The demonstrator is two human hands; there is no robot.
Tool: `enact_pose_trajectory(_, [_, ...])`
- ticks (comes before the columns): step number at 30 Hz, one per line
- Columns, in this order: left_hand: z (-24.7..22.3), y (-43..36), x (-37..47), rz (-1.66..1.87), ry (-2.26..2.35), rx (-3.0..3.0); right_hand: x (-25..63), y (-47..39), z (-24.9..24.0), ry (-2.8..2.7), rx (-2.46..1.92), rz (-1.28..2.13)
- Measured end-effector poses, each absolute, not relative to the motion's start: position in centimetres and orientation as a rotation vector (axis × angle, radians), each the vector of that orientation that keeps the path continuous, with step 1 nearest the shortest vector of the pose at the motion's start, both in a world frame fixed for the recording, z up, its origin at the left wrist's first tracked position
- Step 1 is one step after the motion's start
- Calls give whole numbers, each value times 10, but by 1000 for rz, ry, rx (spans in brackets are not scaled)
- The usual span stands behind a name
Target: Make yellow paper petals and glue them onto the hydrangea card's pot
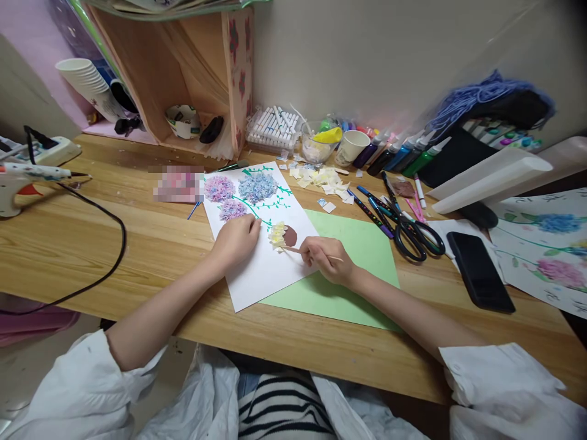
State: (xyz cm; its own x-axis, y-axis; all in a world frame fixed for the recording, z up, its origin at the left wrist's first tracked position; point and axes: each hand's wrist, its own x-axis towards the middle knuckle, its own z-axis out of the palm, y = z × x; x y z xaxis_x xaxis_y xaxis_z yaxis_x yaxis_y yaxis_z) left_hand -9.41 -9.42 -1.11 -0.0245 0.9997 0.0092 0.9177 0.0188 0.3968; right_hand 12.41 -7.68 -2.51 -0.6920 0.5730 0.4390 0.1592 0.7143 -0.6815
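A white sheet (252,275) bears pink, purple and blue flower clusters with green stems, plus a brown disc (290,236) edged on its left by pale yellow paper pieces (277,235). My left hand (237,239) rests on the sheet left of the yellow pieces, fingers curled together; what they hold, if anything, is hidden. My right hand (328,256) is closed on a thin brown stick (293,249), whose tip touches the lower edge of the yellow pieces. Under the white sheet lies a green sheet (362,244), partly beneath my right hand.
Yellow scraps (323,180), a plastic bowl (316,143), a paper cup (352,148) and a box of markers (274,128) stand behind. Scissors (413,238) and a phone (480,271) lie right. A glue gun (27,177) with its black cord lies left.
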Motion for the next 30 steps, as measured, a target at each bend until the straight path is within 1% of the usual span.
enact_pose_trajectory(6, [-12, -90, -95, 285, 2025, 2062, 113, -77, -23, -2097, -812, 911])
enact_pose_trajectory(12, [-11, -91, -95, 261, 2010, 2087, 116, -78, -29, -2112, -665, 765])
enact_pose_trajectory(16, [-12, -91, -94, 267, 2015, 2083, 119, -79, -32, -2129, -652, 713])
enact_pose_trajectory(23, [-12, -91, -93, 268, 2019, 2073, 121, -80, -30, -2181, -519, 719])
enact_pose_trajectory(30, [-12, -92, -93, 273, 2022, 2076, 123, -79, -33, -2126, -635, 798])
